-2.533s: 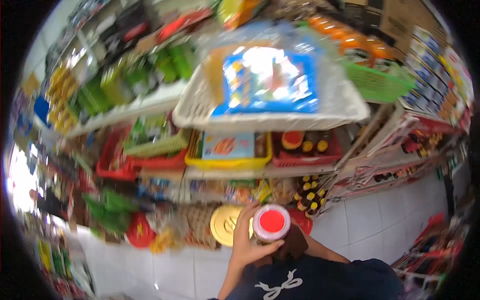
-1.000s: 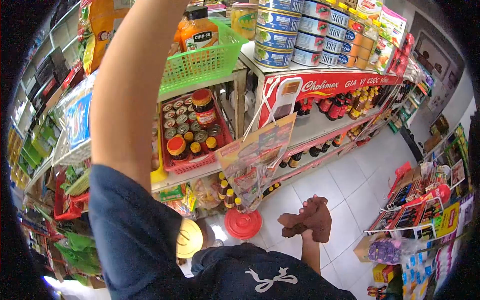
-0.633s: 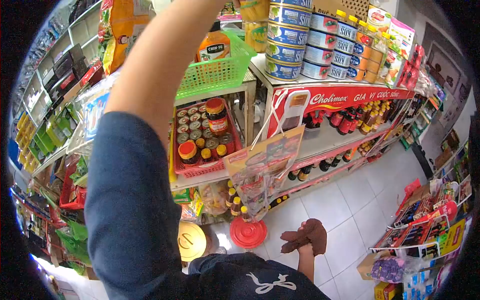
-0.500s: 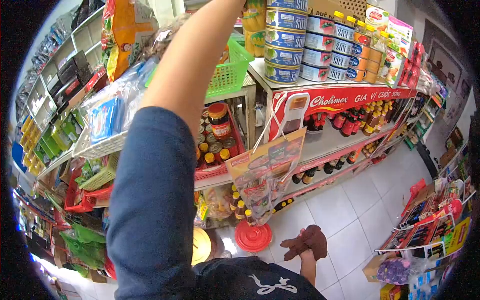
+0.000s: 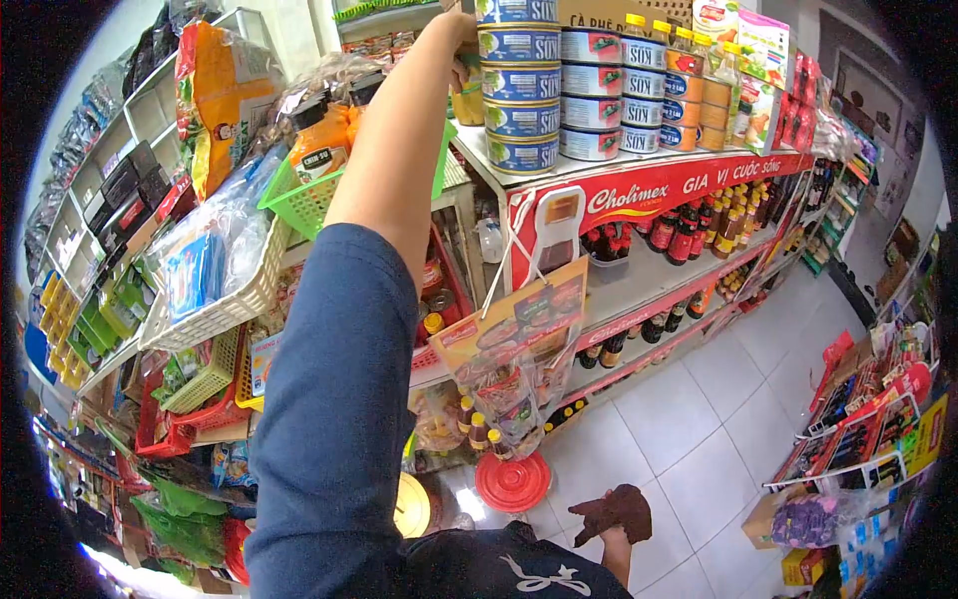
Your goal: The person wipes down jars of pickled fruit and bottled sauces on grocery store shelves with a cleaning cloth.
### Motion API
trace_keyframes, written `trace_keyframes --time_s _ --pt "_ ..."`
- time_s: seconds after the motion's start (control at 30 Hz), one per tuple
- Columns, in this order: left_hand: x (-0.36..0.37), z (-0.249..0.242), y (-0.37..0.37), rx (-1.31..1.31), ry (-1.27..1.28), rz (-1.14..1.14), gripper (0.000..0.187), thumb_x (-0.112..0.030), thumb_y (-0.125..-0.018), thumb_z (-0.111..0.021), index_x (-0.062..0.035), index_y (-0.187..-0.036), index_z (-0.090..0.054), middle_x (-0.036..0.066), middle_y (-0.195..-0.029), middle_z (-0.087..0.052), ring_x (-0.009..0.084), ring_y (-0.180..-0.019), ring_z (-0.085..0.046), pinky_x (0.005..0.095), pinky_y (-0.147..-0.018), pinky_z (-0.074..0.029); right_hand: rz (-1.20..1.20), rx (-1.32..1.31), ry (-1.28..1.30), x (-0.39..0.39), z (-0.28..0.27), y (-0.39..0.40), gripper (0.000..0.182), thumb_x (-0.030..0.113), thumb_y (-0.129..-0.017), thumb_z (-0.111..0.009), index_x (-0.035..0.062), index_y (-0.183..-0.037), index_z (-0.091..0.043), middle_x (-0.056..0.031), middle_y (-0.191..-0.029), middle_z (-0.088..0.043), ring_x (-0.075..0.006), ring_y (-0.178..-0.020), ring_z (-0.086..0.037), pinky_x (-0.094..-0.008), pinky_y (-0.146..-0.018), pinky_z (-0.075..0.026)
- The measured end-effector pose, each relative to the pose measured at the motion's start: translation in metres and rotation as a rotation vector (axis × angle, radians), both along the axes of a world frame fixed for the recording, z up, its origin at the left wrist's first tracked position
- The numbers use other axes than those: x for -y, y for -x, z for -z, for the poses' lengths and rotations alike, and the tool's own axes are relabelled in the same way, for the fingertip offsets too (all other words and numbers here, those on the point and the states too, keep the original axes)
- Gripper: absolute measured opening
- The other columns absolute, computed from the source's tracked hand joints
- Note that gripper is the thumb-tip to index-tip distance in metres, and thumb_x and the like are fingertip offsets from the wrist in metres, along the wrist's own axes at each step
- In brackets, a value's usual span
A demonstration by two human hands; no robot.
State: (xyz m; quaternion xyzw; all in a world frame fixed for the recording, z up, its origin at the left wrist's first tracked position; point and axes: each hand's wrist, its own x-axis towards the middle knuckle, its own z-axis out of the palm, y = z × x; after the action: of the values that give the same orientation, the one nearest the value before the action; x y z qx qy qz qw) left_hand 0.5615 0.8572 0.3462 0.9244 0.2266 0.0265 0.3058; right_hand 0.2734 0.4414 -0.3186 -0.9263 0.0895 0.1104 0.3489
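My left arm stretches up to the top of the shelf, where my left hand (image 5: 460, 50) is partly hidden behind a stack of blue tins (image 5: 521, 85). Its fingers look curled, but what they hold is hidden. Just below the fingers stands a yellow jar (image 5: 469, 106), half covered by my arm and the tins. Low on the right, my right hand (image 5: 616, 540) is closed on a brown cloth (image 5: 617, 511), which hangs bunched over the fingers above the floor tiles.
Beside the blue tins stand more tins (image 5: 591, 95) and oil bottles (image 5: 726, 100). A green basket (image 5: 304, 205) of sauce bottles lies left of my arm. Hanging packets (image 5: 519, 349) jut from the shelf corner. A red lid (image 5: 512, 482) is near my body.
My left hand has come into view at the shelf top, beside the blue tins. The view has shifted, and my right hand still holds the brown cloth low down.
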Motion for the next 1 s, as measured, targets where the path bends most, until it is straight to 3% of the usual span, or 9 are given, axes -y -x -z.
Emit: trace_keyframes --time_s 0.07,0.17,0.27,0.33,0.37,0.4,0.53,0.8,1.0 --pt "-0.021 0.011 -0.018 0.054 0.125 0.083 0.054 -0.037 -0.079 -0.046 0.0065 -0.111 -0.045 0.021 -0.121 -0.043 0.0426 -0.097 -0.052 0.0454 -0.074 -0.051 -0.021 -0.016 0.05 -0.001 0.004 0.005 0.03 0.033 -0.083 -0.043 0.0106 -0.103 -0.048 -0.0082 -0.091 -0.056 -0.02 -0.082 -0.054 -0.0311 -0.072 -0.045" --pt "-0.03 0.017 -0.036 0.011 0.088 0.092 0.044 -0.028 -0.079 -0.049 0.0066 -0.105 -0.051 0.02 -0.106 -0.054 0.0435 -0.091 -0.054 0.0436 -0.067 -0.053 -0.056 -0.045 0.115 -0.008 0.011 0.012 0.03 0.033 -0.082 -0.044 0.0106 -0.102 -0.048 -0.0083 -0.091 -0.056 -0.0203 -0.082 -0.054 -0.0312 -0.072 -0.045" --pt "-0.045 0.015 -0.056 -0.162 0.141 0.175 0.034 -0.018 -0.079 -0.048 0.0088 -0.101 -0.052 0.024 -0.104 -0.054 0.0447 -0.087 -0.056 0.0423 -0.062 -0.054 -0.085 -0.062 0.151 -0.014 0.017 0.02 0.03 0.032 -0.082 -0.044 0.0106 -0.102 -0.048 -0.0084 -0.091 -0.056 -0.0205 -0.082 -0.054 -0.0313 -0.072 -0.045" --pt "-0.053 0.021 -0.06 -0.087 -0.041 0.337 0.028 0.003 -0.073 -0.057 0.0086 -0.1 -0.053 0.025 -0.111 -0.05 0.0366 -0.095 -0.055 0.041 -0.078 -0.05 -0.101 -0.068 0.171 -0.019 0.02 0.022 0.03 0.032 -0.082 -0.045 0.0106 -0.102 -0.049 -0.0084 -0.091 -0.056 -0.0207 -0.082 -0.054 -0.0314 -0.072 -0.045" --pt "-0.05 0.022 -0.039 -0.033 -0.386 0.639 0.03 0.006 -0.071 -0.059 0.007 -0.1 -0.054 0.022 -0.11 -0.052 0.0336 -0.095 -0.055 0.0407 -0.081 -0.049 -0.112 -0.073 0.179 -0.02 0.02 0.024 0.03 0.032 -0.082 -0.045 0.0106 -0.102 -0.049 -0.0085 -0.091 -0.056 -0.0207 -0.082 -0.054 -0.0314 -0.072 -0.045" --pt "-0.052 0.023 -0.033 -0.013 -0.395 0.673 0.029 0.004 -0.072 -0.058 0.0066 -0.101 -0.054 0.022 -0.11 -0.052 0.0335 -0.095 -0.055 0.0414 -0.08 -0.049 -0.115 -0.077 0.19 -0.021 0.021 0.025 0.03 0.031 -0.082 -0.045 0.0106 -0.102 -0.049 -0.0085 -0.091 -0.056 -0.0208 -0.082 -0.054 -0.0315 -0.072 -0.045" --pt "-0.058 0.017 -0.053 -0.155 -0.04 0.527 0.028 -0.003 -0.077 -0.054 0.0048 -0.103 -0.053 0.021 -0.109 -0.053 0.0332 -0.094 -0.054 0.0442 -0.08 -0.048 -0.14 -0.079 0.214 -0.026 0.019 0.024 0.029 0.031 -0.081 -0.046 0.0105 -0.102 -0.049 -0.0086 -0.091 -0.056 -0.0212 -0.082 -0.054 -0.0316 -0.072 -0.045" --pt "-0.066 0.015 -0.064 -0.24 0.13 0.531 0.031 -0.019 -0.087 -0.046 0.0014 -0.109 -0.051 0.019 -0.106 -0.054 0.0327 -0.092 -0.052 0.0498 -0.079 -0.047 -0.158 -0.07 0.252 -0.032 0.015 0.01 0.029 0.029 -0.08 -0.047 0.0104 -0.102 -0.05 -0.0088 -0.09 -0.056 -0.0218 -0.082 -0.054 -0.0319 -0.072 -0.045" --pt "-0.037 0.008 -0.018 -0.145 0.272 0.413 0.042 -0.026 -0.086 -0.048 -0.0012 -0.12 -0.043 0.018 -0.12 -0.043 0.0324 -0.105 -0.044 0.0516 -0.083 -0.044 -0.167 -0.069 0.258 -0.036 0.013 0.004 0.029 0.028 -0.08 -0.048 0.0104 -0.102 -0.05 -0.009 -0.09 -0.056 -0.0223 -0.082 -0.054 -0.0322 -0.072 -0.045"
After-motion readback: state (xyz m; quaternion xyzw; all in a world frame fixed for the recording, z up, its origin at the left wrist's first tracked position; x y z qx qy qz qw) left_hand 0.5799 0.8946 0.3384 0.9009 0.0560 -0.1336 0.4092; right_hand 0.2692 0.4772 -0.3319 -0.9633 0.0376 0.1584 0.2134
